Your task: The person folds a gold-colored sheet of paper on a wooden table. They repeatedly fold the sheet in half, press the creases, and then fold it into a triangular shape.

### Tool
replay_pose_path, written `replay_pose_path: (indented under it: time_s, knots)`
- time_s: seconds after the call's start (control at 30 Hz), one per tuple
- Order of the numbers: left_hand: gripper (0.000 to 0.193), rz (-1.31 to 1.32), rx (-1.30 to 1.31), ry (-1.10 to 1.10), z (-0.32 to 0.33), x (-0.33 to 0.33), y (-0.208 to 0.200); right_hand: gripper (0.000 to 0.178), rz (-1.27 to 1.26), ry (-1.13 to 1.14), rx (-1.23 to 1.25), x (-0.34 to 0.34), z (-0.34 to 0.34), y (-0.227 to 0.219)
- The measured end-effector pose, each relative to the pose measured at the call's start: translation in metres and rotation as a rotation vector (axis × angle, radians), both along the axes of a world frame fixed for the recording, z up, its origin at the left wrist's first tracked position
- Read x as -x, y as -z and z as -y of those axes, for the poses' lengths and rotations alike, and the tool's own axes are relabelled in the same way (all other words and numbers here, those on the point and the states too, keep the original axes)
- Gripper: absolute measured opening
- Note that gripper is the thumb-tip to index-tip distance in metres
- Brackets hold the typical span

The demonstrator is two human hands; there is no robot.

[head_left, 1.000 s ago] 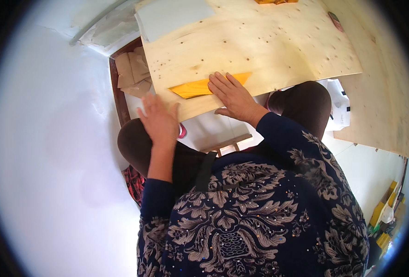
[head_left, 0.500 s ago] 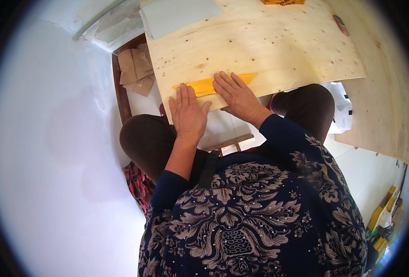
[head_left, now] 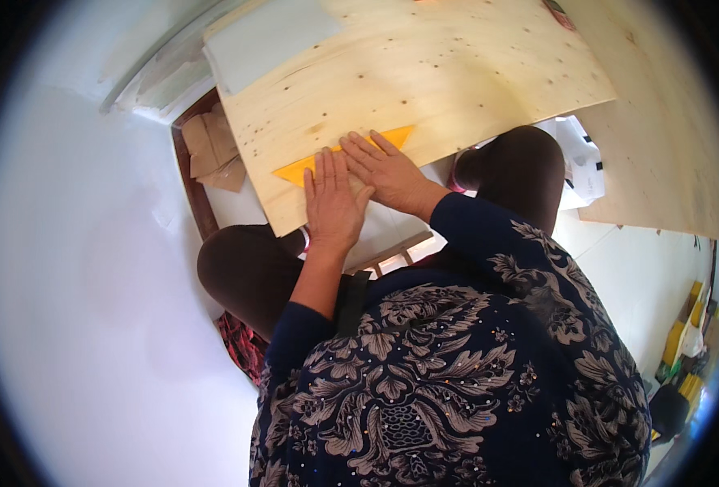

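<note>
A folded piece of yellow paper [head_left: 398, 138], long and pointed at both ends, lies near the front edge of a pale wooden board [head_left: 449, 81]. My left hand [head_left: 333, 203] rests flat on the paper's left half, fingers outstretched and touching it. Just to its right, my right hand [head_left: 390, 180] is laid flat too, its fingers slanting up and left across the middle of the paper. The two hands nearly meet, and together they cover the central part of the paper.
A light grey sheet [head_left: 274, 40] lies on the board's far left. Brown cardboard [head_left: 212, 150] sits beyond the left edge, beside a white wall [head_left: 75, 243]. At far right on the board is a small dark red object [head_left: 560, 15]. A white bag [head_left: 580, 162] is beside my right knee.
My hands have drawn together, the right one sliding left along the paper toward the left one. The whole view has turned slightly, so the board appears more tilted.
</note>
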State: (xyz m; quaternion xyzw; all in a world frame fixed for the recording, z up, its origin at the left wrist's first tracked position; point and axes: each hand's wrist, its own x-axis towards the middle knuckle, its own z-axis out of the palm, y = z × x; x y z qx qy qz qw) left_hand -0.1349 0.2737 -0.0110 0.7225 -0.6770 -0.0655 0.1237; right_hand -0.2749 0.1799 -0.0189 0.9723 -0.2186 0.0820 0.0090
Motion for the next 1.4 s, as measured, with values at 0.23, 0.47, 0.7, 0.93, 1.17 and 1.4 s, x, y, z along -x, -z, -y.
replay_pose_path:
  time_s: [0.23,0.47,0.7,0.93,1.17,1.4]
  knots:
    - [0.085,0.069,0.04,0.029,-0.004,-0.003,0.005,0.074,0.03,0.006,-0.112,0.037,0.005,-0.011]
    - [0.088,0.056,0.074,0.019,-0.004,-0.001,0.01,0.078,-0.017,0.037,-0.121,0.066,0.006,-0.017]
    - [0.09,0.049,0.057,0.001,-0.004,-0.001,0.007,0.074,-0.023,0.098,-0.097,0.075,-0.007,-0.044]
    - [0.079,-0.001,0.043,0.009,-0.003,-0.001,0.004,0.077,0.112,0.116,-0.262,-0.012,-0.01,-0.021]
    - [0.066,0.018,-0.014,-0.035,-0.014,-0.036,0.004,0.078,0.08,0.068,-0.09,-0.01,-0.007,-0.005]
    - [0.055,0.208,-0.034,-0.31,-0.022,-0.07,-0.023,0.083,0.112,0.068,-0.059,-0.011,-0.01,-0.002]
